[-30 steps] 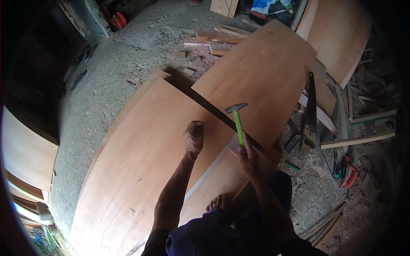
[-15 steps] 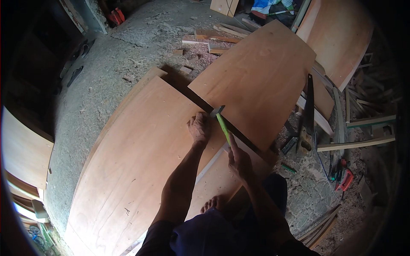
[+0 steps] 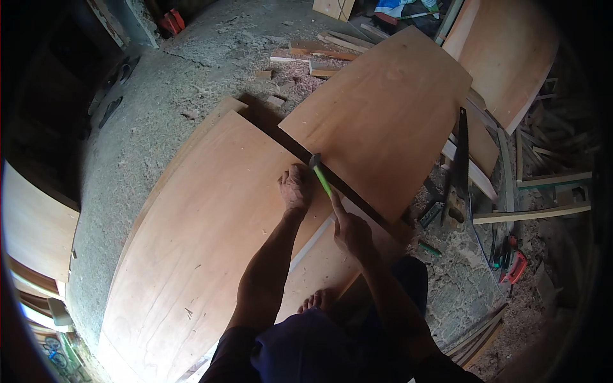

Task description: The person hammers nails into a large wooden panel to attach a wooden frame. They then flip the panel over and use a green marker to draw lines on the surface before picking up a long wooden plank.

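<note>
My right hand (image 3: 353, 235) grips a hammer (image 3: 323, 180) by its bright green handle. The hammer's dark head is close beside my left hand (image 3: 295, 189), near the far edge of a large plywood sheet (image 3: 211, 204). My left hand rests on that sheet with its fingers curled in; whatever they pinch is hidden. Beyond a dark gap lies a second plywood sheet (image 3: 389, 121). A few nails (image 3: 189, 313) lie loose on the near sheet, left of my left forearm. My bare foot (image 3: 316, 300) stands on a board by a pale strip (image 3: 313, 241).
To the right are a handsaw (image 3: 461, 159), a red-and-black tool (image 3: 514, 265) and a green marker-like stick (image 3: 430, 249) on the rough floor. Wood offcuts (image 3: 325, 56) lie at the back. Another curved panel (image 3: 504, 57) leans at the far right, near stacked wood strips (image 3: 536, 214).
The hammer's head has shifted slightly left and tilted, and my right hand has moved a little left with it. My left hand has stayed in place on the plywood.
</note>
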`<state>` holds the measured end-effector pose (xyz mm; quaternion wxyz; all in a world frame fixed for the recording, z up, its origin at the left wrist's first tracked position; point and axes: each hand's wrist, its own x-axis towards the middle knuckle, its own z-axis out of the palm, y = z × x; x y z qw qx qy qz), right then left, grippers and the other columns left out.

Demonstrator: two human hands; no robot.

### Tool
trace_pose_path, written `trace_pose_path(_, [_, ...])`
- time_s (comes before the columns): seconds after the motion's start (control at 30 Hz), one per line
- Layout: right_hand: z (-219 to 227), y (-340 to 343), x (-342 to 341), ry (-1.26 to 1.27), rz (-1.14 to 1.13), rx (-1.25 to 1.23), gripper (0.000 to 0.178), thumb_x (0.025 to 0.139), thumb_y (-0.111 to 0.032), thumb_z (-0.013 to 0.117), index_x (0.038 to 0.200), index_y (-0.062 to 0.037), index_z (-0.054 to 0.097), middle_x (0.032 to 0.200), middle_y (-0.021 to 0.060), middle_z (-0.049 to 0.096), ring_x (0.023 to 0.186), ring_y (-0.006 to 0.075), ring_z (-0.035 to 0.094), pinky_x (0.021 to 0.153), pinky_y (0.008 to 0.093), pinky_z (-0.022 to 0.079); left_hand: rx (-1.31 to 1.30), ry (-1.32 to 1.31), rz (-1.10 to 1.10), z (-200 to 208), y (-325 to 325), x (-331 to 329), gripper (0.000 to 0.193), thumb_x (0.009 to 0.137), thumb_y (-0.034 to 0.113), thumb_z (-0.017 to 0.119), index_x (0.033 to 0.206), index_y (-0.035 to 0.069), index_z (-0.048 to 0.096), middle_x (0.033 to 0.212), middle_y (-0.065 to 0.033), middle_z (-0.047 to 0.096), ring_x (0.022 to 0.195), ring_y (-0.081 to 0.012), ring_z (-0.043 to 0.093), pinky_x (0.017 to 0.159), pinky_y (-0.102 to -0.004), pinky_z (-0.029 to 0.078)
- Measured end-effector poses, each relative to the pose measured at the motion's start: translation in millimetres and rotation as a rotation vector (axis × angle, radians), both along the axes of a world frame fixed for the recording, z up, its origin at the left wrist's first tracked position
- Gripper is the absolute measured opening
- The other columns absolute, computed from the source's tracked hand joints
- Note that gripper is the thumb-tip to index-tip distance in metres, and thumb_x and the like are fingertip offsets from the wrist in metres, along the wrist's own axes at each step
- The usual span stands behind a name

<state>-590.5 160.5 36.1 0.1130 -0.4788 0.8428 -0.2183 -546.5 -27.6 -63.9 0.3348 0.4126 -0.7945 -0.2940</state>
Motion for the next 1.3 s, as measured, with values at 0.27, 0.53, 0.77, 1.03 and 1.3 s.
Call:
trace_pose_path(0.27, [16.4, -9.0, 0.5, 0.019, 0.052, -0.319, 0.075, 0.093, -0.007, 0.059, 0.158, -0.0166, 0.024, 0.071, 0.0160, 0.061, 0.066, 0.0331, 0.065, 0.060, 0.0449, 0.053, 0.137, 0.149, 0.089, 1.7, 4.3, 10.4, 0.046, 0.085, 0.009, 0.065, 0.128, 0.009, 0.051, 0.105, -0.0165, 0.068, 0.101, -0.0376, 0.065, 0.084, -0.0448, 0.052])
trace_pose_path(0.53, [30.5, -12.9, 7.9, -0.046, 0.073, -0.290, 0.067, 0.092, -0.002, 0.055, 0.154, -0.0059, 0.030, 0.098, 0.0250, 0.062, 0.088, 0.0403, 0.064, 0.077, 0.0447, 0.053, 0.096, 0.160, 0.095, 1.4, 1.7, 12.9, 0.047, 0.082, 0.005, 0.059, 0.128, 0.009, 0.050, 0.112, -0.0170, 0.065, 0.110, -0.0401, 0.058, 0.093, -0.0485, 0.047])
trace_pose_path(0.77, [18.8, -10.4, 3.6, 0.056, 0.102, -0.186, 0.078, 0.092, -0.007, 0.058, 0.159, -0.0182, 0.020, 0.073, 0.0162, 0.063, 0.069, 0.0345, 0.065, 0.064, 0.0455, 0.054, 0.187, 0.147, 0.065, 4.4, 7.8, 16.9, 0.044, 0.083, 0.007, 0.060, 0.126, 0.010, 0.050, 0.108, -0.0152, 0.066, 0.107, -0.0402, 0.058, 0.091, -0.0486, 0.047])
trace_pose_path(1.03, [-32.7, 11.1, -13.0, -0.087, 0.094, 0.121, 0.082, 0.088, 0.001, 0.058, 0.159, -0.0200, 0.023, 0.073, 0.0133, 0.060, 0.066, 0.0277, 0.063, 0.063, 0.0406, 0.053, 0.119, 0.189, -0.111, 11.8, -0.8, 26.4, 0.048, 0.077, -0.006, 0.054, 0.123, 0.010, 0.055, 0.114, -0.0167, 0.065, 0.107, -0.0394, 0.060, 0.091, -0.0461, 0.050])
trace_pose_path(1.3, [-17.9, -5.2, 28.3, -0.009, 0.116, 0.083, 0.083, 0.087, 0.005, 0.054, 0.159, -0.0196, 0.020, 0.084, 0.0242, 0.063, 0.074, 0.0403, 0.064, 0.064, 0.0468, 0.050, 0.637, 0.724, -0.179, 7.0, 52.4, 148.4, 0.040, 0.089, -0.011, 0.052, 0.124, 0.007, 0.056, 0.110, -0.0054, 0.063, 0.105, -0.0156, 0.058, 0.093, -0.0342, 0.048])
